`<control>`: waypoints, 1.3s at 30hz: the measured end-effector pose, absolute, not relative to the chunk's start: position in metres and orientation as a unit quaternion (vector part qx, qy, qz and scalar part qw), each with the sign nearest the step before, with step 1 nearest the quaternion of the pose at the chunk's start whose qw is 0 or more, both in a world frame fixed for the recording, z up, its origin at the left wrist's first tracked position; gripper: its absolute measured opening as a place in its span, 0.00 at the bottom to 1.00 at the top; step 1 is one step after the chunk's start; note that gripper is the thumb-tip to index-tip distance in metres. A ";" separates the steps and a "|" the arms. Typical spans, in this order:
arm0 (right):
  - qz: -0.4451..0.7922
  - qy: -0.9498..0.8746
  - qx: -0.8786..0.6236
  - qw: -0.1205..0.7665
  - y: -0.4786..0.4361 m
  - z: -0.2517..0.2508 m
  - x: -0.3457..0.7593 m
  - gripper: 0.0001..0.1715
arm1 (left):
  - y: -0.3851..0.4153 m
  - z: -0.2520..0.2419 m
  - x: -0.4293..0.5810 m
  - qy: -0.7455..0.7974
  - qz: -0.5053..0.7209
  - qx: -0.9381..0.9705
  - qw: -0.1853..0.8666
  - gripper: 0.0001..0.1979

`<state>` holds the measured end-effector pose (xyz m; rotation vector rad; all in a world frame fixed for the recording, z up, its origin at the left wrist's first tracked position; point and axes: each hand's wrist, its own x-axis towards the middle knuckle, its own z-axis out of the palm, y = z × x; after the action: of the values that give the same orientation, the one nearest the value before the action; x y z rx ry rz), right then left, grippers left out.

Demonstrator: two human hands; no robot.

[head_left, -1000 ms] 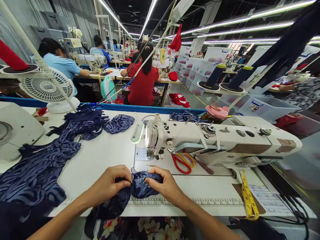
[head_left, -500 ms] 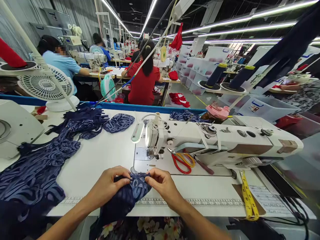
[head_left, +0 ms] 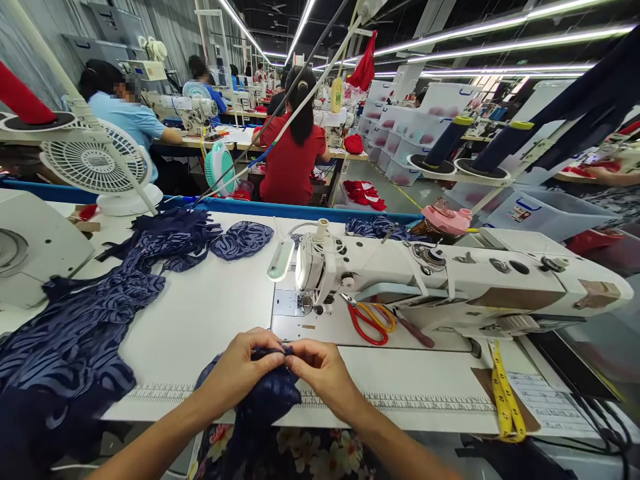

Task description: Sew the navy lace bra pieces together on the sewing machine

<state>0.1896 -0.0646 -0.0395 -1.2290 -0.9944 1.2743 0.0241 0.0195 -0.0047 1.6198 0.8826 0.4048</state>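
Between my hands is a navy fabric piece (head_left: 270, 393), bunched up, its lower part hanging over the table's front edge. My left hand (head_left: 250, 367) pinches its upper edge between thumb and fingers. Close beside it, my right hand (head_left: 317, 370) pinches the same edge, thumb tips almost touching. Fingers hide most of the gripped edge. Just beyond stands a white sewing machine (head_left: 390, 260), its needle area a little past my hands. Red-handled scissors (head_left: 367, 325) lie on the machine bed beside a yellow-handled tool (head_left: 383, 317).
A heap of navy patterned fabric (head_left: 90, 320) covers the left side, with a smaller patterned piece (head_left: 243, 239) near it. A yellow tape measure (head_left: 505, 397) hangs at the front right. A white fan (head_left: 97, 160) stands back left. A person in red (head_left: 290, 157) sits ahead.
My hands have come together along the fabric edge, the left moving right. The patterned side between them has folded away, and plain navy cloth now faces me. The view has shifted slightly.
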 end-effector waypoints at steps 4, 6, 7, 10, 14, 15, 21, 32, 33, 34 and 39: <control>0.534 -0.420 -0.510 0.527 -0.065 -0.039 0.190 0.12 | 0.020 -0.007 0.025 0.384 0.176 0.690 0.588 0.11; 0.532 -0.425 -0.511 0.525 -0.064 -0.039 0.190 0.13 | 0.019 -0.007 0.026 0.388 0.174 0.690 0.586 0.11; 0.528 -0.430 -0.512 0.524 -0.064 -0.039 0.190 0.13 | 0.019 -0.007 0.026 0.390 0.173 0.691 0.583 0.11; 0.483 -0.459 -0.533 0.521 -0.065 -0.037 0.189 0.12 | 0.017 -0.007 0.028 0.397 0.169 0.698 0.571 0.12; 0.335 -0.554 -0.575 0.501 -0.069 -0.032 0.186 0.12 | 0.015 -0.014 0.027 0.412 0.183 0.693 0.563 0.11; 0.299 -0.585 -0.570 0.494 -0.070 -0.032 0.184 0.12 | 0.015 -0.017 0.024 0.405 0.185 0.691 0.569 0.11; 0.208 -0.697 -0.516 0.452 -0.056 -0.030 0.157 0.11 | 0.010 -0.025 -0.024 0.379 0.244 0.801 0.395 0.09; 0.336 -0.621 -0.621 0.339 -0.034 -0.024 0.182 0.11 | 0.065 -0.010 0.005 0.332 0.137 0.859 0.366 0.10; 0.244 -0.658 -0.654 0.283 -0.029 -0.031 0.194 0.12 | 0.073 -0.019 0.021 0.337 0.113 0.849 0.391 0.09; 0.162 -0.685 -0.678 0.214 -0.024 -0.038 0.204 0.15 | 0.080 -0.027 0.034 0.343 0.099 0.842 0.404 0.09; 0.024 -0.710 -0.704 -0.002 -0.010 -0.047 0.222 0.24 | 0.087 -0.046 0.058 0.338 0.082 0.840 0.416 0.10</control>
<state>0.2221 -0.0099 -0.0473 -2.2152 -2.2327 0.0757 0.0576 0.0867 -0.0463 2.1098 0.8500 0.2052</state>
